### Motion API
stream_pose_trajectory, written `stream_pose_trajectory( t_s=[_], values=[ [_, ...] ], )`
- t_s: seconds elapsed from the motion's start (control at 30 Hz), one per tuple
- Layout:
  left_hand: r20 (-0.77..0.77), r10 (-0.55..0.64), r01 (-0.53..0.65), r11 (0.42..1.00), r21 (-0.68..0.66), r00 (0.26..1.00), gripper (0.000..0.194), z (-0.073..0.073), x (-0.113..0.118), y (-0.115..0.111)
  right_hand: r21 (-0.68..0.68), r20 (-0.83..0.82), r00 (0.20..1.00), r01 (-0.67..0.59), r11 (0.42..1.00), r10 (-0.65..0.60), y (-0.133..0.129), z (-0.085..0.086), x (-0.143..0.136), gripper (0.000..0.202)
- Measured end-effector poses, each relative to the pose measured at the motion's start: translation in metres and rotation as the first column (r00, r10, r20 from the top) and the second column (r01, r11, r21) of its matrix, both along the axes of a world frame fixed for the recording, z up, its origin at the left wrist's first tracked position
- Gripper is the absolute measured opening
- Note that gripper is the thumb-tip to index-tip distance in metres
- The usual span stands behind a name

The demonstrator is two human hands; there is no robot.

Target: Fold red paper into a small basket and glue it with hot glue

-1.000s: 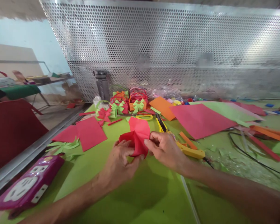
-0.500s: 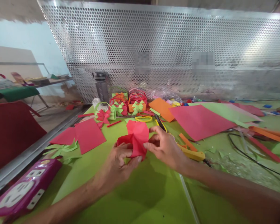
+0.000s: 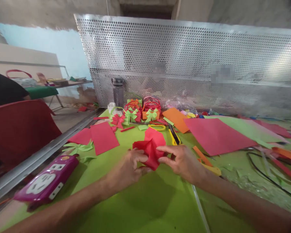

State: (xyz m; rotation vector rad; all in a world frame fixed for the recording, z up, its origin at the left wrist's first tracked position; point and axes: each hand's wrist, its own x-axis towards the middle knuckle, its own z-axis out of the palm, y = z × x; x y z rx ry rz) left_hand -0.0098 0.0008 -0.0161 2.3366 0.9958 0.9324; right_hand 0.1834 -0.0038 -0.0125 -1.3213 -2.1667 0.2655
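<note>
A piece of folded red paper (image 3: 153, 147) is held up over the green table, its upper flap standing and its lower part partly opened like a small box. My left hand (image 3: 133, 163) grips its left and lower side, the thumb along the bottom edge. On the right side, my right hand (image 3: 177, 159) pinches the paper between thumb and fingers. Behind it lie yellow-handled scissors (image 3: 156, 127) and a black-and-yellow cutter (image 3: 174, 134). Small paper baskets (image 3: 150, 110) with green bows stand farther back.
Red paper sheets (image 3: 104, 137) lie left, and a large red sheet (image 3: 218, 136) lies right. A purple power strip (image 3: 48, 181) sits at the left edge. A dark bottle (image 3: 118, 92) stands before the perforated metal panel (image 3: 184, 48). A black cable (image 3: 264, 174) curves at right.
My view has swung slightly left and up. My right fingers have closed onto the red paper's right side, and its lower part now looks more folded inward.
</note>
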Motion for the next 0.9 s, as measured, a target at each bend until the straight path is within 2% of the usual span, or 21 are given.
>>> stream_pose_trajectory(
  t_s=[0.1, 0.23, 0.43, 0.63, 0.9],
  values=[
    [0.006, -0.138, 0.138, 0.980, -0.144, 0.990, 0.018, 0.003, -0.002, 0.003, -0.093, 0.003, 0.998, 0.057, 0.994, -0.057, -0.001, 0.003, -0.001, 0.035],
    [0.019, -0.137, 0.138, 0.976, -0.167, 0.990, 0.019, 0.006, -0.003, 0.005, -0.116, 0.060, 0.994, 0.096, 0.989, -0.089, -0.002, 0.005, -0.003, 0.048],
    [0.031, -0.088, 0.092, 0.975, -0.203, 0.996, 0.016, 0.004, -0.002, 0.004, 0.012, 0.146, 0.977, 0.153, 0.988, -0.153, -0.004, 0.001, -0.007, 0.049],
    [-0.013, -0.001, -0.003, 0.963, -0.269, 1.000, 0.012, 0.002, -0.002, 0.003, 0.031, 0.167, 0.974, 0.148, 0.988, -0.151, -0.008, -0.003, -0.009, 0.047],
    [-0.073, 0.058, -0.079, 0.939, -0.335, 0.996, 0.010, 0.002, -0.002, 0.003, 0.064, 0.143, 0.978, 0.143, 0.988, -0.151, -0.007, -0.007, -0.009, 0.045]
  ],
)
